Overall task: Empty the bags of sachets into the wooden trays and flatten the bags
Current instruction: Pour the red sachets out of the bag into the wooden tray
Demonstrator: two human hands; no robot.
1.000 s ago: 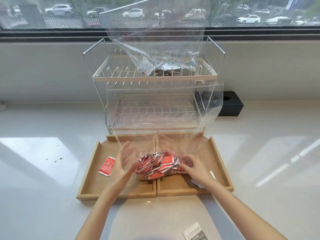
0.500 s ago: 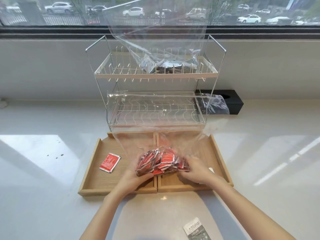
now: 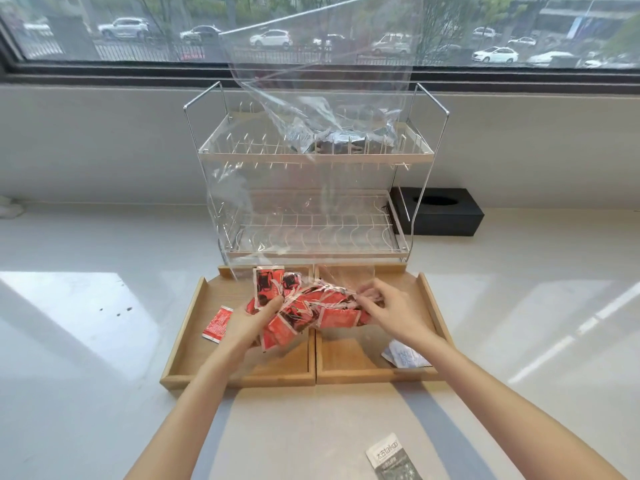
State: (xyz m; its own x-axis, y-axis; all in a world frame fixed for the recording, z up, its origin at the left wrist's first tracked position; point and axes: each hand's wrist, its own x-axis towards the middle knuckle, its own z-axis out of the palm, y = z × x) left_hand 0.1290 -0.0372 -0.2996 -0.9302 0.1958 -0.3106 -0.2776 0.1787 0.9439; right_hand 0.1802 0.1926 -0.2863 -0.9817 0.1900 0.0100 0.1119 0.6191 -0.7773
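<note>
The step in hand looks like emptying the first bag: a clear plastic bag (image 3: 294,216), thin, crinkled and glossy, stands up over the join of two shallow wooden trays (image 3: 194,344), with its load of red sachets (image 3: 311,311) bunched at the bottom. The left hand (image 3: 247,322) cups the bundle from the left, fingers curled around the film and the flat, square foil-like packets; the right hand (image 3: 391,313) pinches the film at the bundle's right side. One loose red sachet (image 3: 217,323) lies flat in the left tray, a pale sachet (image 3: 405,355) in the right. Next, the bag probably needs upending so the slippery packets slide out. A second bag (image 3: 332,109) of dark sachets waits on the wire rack (image 3: 214,154).
</note>
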